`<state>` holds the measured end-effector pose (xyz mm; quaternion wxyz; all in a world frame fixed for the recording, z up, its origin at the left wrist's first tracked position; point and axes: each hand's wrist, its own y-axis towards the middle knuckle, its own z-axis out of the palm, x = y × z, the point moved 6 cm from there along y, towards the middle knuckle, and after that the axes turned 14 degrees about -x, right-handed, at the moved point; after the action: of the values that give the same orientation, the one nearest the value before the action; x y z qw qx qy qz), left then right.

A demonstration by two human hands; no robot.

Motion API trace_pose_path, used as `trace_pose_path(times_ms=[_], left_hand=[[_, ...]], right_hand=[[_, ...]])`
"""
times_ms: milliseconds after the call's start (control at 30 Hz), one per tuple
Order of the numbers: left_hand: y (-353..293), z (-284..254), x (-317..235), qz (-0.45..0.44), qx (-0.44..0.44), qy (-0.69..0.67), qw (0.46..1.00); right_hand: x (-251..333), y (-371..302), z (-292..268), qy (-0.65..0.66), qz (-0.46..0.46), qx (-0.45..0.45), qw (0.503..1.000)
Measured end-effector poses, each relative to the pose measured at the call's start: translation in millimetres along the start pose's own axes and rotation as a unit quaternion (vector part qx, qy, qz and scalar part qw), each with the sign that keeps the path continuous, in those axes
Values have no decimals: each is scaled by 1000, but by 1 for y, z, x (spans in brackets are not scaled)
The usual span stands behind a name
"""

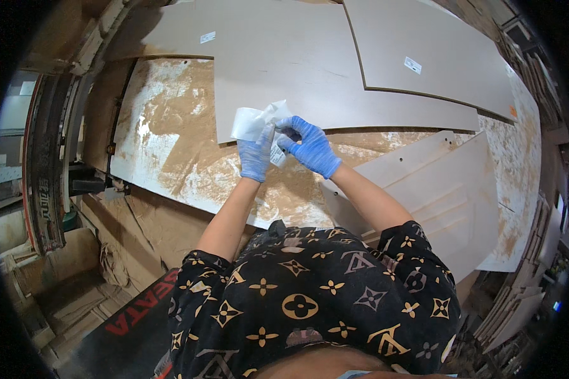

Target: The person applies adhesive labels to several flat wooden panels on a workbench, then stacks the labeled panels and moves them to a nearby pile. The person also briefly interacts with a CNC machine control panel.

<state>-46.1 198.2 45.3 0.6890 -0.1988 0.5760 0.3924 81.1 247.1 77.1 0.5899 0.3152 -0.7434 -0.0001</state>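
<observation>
Brown dust [180, 114] coats the worktable [143, 167] at left, above which our blue-gloved left hand [254, 158] clamps its fingers on a curled white strip [247, 124]. Just beside it, our right hand [313, 148] bends thumb and forefinger toward the strip; we cannot tell whether they pinch it. Farther right, a grooved panel [458, 189] lies nearer us than a grey panel [449, 47] bearing a white label [413, 65].

We cannot see most fingers of our left hand [254, 160], hidden behind the white strip [247, 126] toward the table's [171, 114] near edge.
</observation>
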Motion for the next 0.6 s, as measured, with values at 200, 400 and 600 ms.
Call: trace_pose_path(times_ms=[200, 400, 600], left_hand=[[-27, -27, 22, -299, 60, -81, 949], [-51, -56, 52, -280, 49, -84, 955], [-42, -121, 80, -285, -107, 10, 953]], right_hand=[[11, -7, 12, -23, -119, 87, 989], [0, -32, 35, -163, -173, 167, 957], [-37, -10, 43, 164, 128, 167, 964]])
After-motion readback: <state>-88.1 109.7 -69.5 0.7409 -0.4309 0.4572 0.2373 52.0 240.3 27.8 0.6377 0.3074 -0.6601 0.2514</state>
